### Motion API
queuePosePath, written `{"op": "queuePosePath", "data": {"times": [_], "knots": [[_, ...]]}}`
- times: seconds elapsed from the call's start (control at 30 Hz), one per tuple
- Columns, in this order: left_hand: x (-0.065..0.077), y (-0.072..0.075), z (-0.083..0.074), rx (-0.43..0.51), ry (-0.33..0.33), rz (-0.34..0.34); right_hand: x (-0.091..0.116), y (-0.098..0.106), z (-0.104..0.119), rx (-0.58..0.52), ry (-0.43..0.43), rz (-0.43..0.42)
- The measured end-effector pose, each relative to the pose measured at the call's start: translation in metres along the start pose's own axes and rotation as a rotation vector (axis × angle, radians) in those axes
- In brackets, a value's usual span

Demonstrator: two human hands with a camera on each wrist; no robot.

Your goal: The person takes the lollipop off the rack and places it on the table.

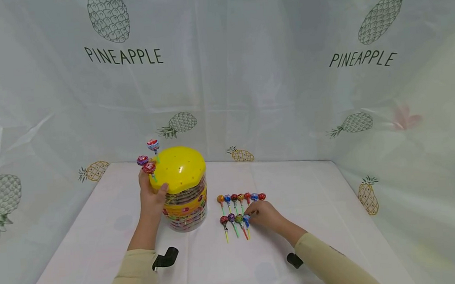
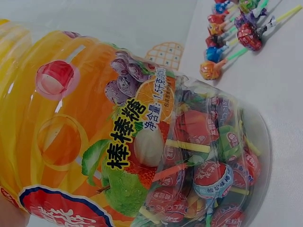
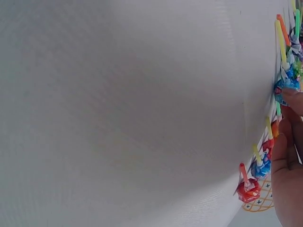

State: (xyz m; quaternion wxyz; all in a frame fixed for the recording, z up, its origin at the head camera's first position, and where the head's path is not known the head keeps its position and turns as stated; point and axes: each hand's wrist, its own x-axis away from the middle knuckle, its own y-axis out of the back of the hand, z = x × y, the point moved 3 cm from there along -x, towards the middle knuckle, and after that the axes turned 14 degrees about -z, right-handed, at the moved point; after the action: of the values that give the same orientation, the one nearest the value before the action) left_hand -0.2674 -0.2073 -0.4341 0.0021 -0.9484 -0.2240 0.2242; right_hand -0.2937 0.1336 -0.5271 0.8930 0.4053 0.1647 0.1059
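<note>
A large clear jar of lollipops [image 1: 186, 206] with a yellow lid [image 1: 181, 167] stands upright on the table. My left hand [image 1: 151, 202] grips it at the upper left, thumb at the lid's edge. Three wrapped lollipops [image 1: 149, 167] stick up from the lid's left side. The jar's fruit label [image 2: 118, 118] and the candies inside [image 2: 213, 175] fill the left wrist view. Right of the jar, my right hand [image 1: 265, 215] pinches the head of a blue-wrapped lollipop [image 3: 287, 91], the last at the right of the near row.
Several lollipops lie in a far row [image 1: 234, 198] and several in a near row [image 1: 231, 218], sticks toward me. A white cloth covers the table [image 1: 314, 188]. Behind it hangs a pale curtain [image 1: 248, 92] with pineapple prints.
</note>
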Motion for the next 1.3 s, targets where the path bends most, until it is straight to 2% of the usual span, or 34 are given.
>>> {"op": "queuePosePath", "data": {"times": [0.27,0.37,0.5,0.63,0.73,0.83,0.9,1.0,1.1,1.13,1.3], "knots": [[0.0,-0.001,0.0,0.007,-0.012,0.001,-0.006,-0.003,-0.001,0.018,0.028,0.005],[0.001,0.0,0.0,0.01,-0.007,-0.002,-0.011,-0.008,0.003,0.029,0.065,0.007],[0.002,-0.001,-0.001,0.011,0.011,-0.001,-0.016,-0.017,0.007,0.122,0.156,0.024],[0.002,-0.002,-0.002,0.037,0.003,0.006,-0.018,-0.022,0.008,0.177,0.165,0.028],[0.002,-0.002,-0.003,0.05,-0.008,0.007,-0.017,-0.023,0.008,0.156,0.141,0.013],[0.001,-0.002,-0.003,0.061,-0.023,0.008,-0.016,-0.022,0.008,0.147,0.151,-0.021],[0.003,-0.002,-0.01,0.045,-0.004,0.009,-0.015,-0.022,0.007,0.138,0.158,-0.042],[0.003,-0.002,-0.01,0.033,0.001,0.008,-0.014,-0.022,0.008,0.099,0.16,-0.064],[0.003,-0.002,-0.007,0.019,-0.007,0.001,-0.015,-0.023,0.01,0.045,0.158,-0.059],[0.002,-0.001,-0.003,0.029,-0.018,0.0,-0.016,-0.023,0.011,0.022,0.167,-0.055],[0.002,-0.001,-0.003,0.039,-0.016,-0.001,-0.02,-0.029,0.016,-0.005,0.234,-0.015]]}}
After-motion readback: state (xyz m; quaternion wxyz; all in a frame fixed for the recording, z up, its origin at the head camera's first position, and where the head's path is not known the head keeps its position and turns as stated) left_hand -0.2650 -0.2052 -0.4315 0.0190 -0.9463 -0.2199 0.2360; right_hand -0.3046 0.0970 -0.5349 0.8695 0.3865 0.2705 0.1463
